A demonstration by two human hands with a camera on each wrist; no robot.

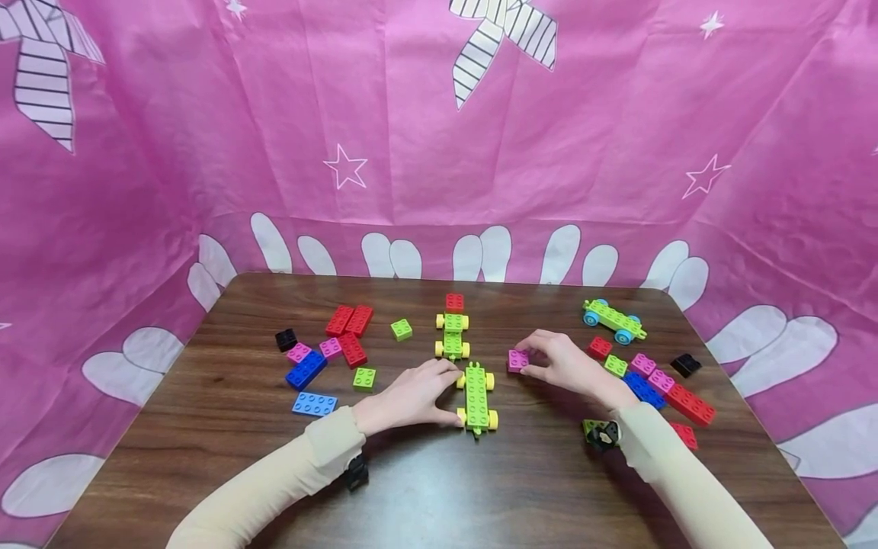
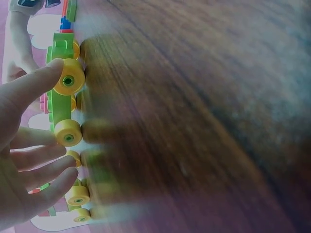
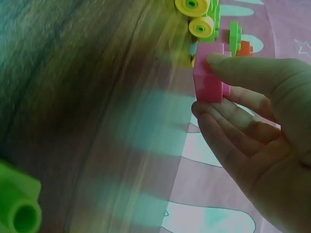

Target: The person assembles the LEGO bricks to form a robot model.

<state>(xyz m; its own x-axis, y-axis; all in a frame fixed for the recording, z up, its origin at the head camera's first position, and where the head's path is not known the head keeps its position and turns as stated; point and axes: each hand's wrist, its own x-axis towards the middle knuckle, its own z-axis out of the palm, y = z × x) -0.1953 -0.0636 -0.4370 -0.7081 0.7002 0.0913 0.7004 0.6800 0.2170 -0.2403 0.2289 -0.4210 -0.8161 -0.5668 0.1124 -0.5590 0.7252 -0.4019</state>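
My right hand [image 1: 565, 364] pinches a pink brick [image 1: 517, 361] between thumb and fingers, right of the wheeled bases. In the right wrist view the thumb [image 3: 243, 72] lies on the side of that brick. My left hand [image 1: 414, 393] touches the left side of a lime-green wheeled base [image 1: 476, 396] with yellow wheels. In the left wrist view, its thumb [image 2: 41, 80] meets one yellow wheel, and the index fingertip is near the other. Just beyond stands a second green base [image 1: 453, 337] with yellow wheels, with a red brick [image 1: 455, 303] at its far end.
Left on the brown table [image 1: 226, 427] lie red bricks [image 1: 353, 349], a dark blue brick [image 1: 306, 370], a light blue brick [image 1: 315, 404] and green bricks [image 1: 364, 379]. Right are a blue-wheeled green base [image 1: 613, 320], a long red brick [image 1: 689, 402] and a black brick [image 1: 686, 365].
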